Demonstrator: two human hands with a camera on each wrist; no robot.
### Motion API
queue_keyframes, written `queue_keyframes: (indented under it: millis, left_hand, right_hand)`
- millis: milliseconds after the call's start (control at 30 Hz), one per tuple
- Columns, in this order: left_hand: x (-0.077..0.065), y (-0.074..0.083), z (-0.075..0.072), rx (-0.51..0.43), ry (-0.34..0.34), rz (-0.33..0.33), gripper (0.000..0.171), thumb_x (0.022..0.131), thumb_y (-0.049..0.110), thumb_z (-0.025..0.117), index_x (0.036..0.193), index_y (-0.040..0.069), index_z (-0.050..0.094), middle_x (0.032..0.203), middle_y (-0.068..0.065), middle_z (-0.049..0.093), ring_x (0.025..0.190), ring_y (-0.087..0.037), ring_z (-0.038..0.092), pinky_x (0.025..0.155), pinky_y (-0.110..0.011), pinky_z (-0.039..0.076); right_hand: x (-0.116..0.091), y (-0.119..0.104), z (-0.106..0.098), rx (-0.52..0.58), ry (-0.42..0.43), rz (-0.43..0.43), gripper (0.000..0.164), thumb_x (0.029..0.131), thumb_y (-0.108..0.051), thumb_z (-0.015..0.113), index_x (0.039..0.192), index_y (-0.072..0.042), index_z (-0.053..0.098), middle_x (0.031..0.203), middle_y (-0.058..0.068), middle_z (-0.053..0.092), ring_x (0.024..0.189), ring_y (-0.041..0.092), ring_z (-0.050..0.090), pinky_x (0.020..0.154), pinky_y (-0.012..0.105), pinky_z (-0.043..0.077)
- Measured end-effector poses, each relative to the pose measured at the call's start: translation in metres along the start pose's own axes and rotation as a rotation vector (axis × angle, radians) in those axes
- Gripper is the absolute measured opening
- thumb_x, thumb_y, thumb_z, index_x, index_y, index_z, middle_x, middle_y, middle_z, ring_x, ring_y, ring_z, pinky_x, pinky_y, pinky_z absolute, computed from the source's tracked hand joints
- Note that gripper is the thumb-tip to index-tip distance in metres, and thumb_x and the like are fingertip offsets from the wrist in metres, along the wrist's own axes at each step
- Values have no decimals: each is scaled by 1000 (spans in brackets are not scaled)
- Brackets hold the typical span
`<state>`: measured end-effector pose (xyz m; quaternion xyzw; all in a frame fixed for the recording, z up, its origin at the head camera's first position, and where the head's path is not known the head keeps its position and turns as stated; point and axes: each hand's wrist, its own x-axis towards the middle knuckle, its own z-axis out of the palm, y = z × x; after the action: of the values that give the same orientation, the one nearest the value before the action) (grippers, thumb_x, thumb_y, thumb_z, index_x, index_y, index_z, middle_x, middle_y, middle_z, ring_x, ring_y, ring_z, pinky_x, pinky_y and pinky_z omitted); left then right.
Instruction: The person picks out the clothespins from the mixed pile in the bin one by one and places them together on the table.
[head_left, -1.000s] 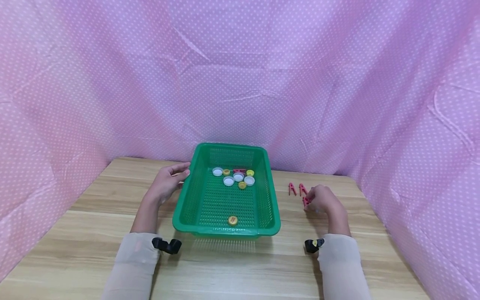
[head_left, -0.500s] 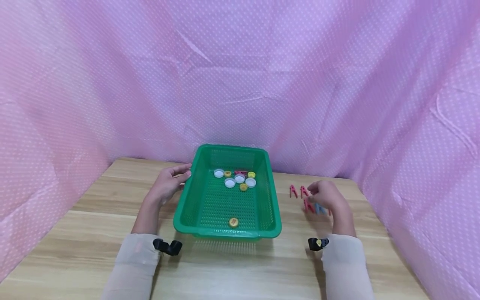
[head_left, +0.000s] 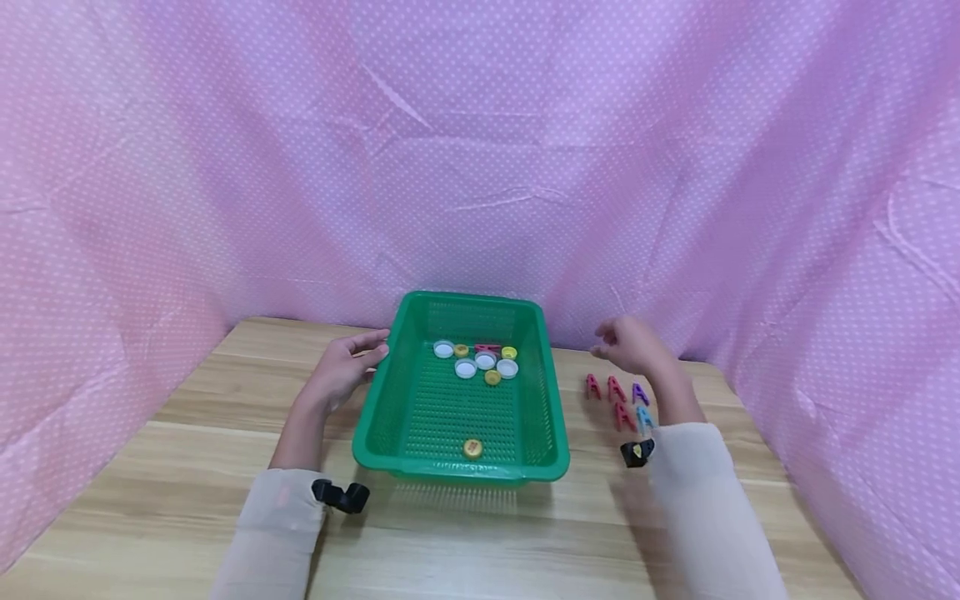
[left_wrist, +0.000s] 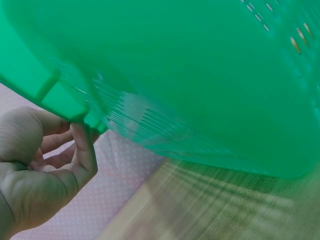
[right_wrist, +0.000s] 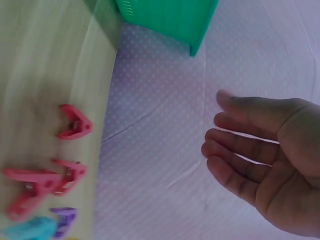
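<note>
A green plastic basket with slotted walls stands on the table in the head view. My left hand pinches its left rim between thumb and fingers, as the left wrist view shows at the rim. My right hand is raised over the back right of the table with loosely bent fingers and nothing in it. Below it lie several small clothespins: pink, purple and light blue. The right wrist view shows the pink clothespin apart from my fingers.
Inside the basket are white caps, yellow caps and a pink clothespin. One yellow cap lies near its front. A pink dotted curtain hangs behind the wooden table.
My right hand has risen away from the clothespins toward the back, uncovering the light blue and purple ones. The left hand stays on the basket rim.
</note>
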<state>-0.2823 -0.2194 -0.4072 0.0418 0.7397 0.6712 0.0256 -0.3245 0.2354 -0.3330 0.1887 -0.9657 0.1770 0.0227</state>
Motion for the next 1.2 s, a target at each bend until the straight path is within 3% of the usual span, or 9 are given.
queue_keyframes:
  millis: [267, 467, 633, 900, 1200]
  left_hand:
    - [-1, -1, 0, -6, 5, 4, 43, 97, 19, 57, 137, 6, 49, 131, -12, 52, 97, -15, 60, 85, -35, 52]
    - [0, -2, 0, -6, -1, 1, 44, 96, 21, 58, 138, 7, 49, 131, -12, 52, 97, -16, 60, 86, -37, 52]
    - [0, -4, -1, 3, -10, 9, 46, 96, 23, 58, 138, 7, 49, 131, -14, 51, 96, -16, 60, 86, -37, 52]
    - [0, -6, 0, -10, -4, 4, 44, 96, 22, 58, 137, 7, 50, 129, -14, 52, 95, -15, 61, 85, -36, 52]
    - [1, -5, -2, -1, -8, 11, 44, 96, 22, 58, 137, 8, 50, 129, -15, 52, 96, -16, 60, 83, -34, 53]
  right_hand:
    - [31, -37, 1, -136, -49, -107, 29, 90, -18, 64, 110, 3, 66, 104, 18, 66, 96, 32, 62, 82, 46, 52]
    - [51, -56, 25, -191, 9, -294, 24, 89, -13, 65, 111, -1, 66, 105, 14, 67, 96, 28, 62, 82, 43, 52]
    - [64, -70, 45, -302, 5, -400, 34, 90, -15, 65, 121, -1, 61, 112, 13, 63, 101, 28, 60, 87, 42, 50]
    - [80, -82, 60, -310, -131, -386, 43, 95, -21, 60, 134, -5, 52, 133, 13, 53, 123, 30, 48, 100, 44, 42]
    - [98, -86, 76, -277, -213, -376, 42, 95, -20, 59, 134, -6, 52, 135, 12, 52, 126, 28, 46, 103, 43, 40]
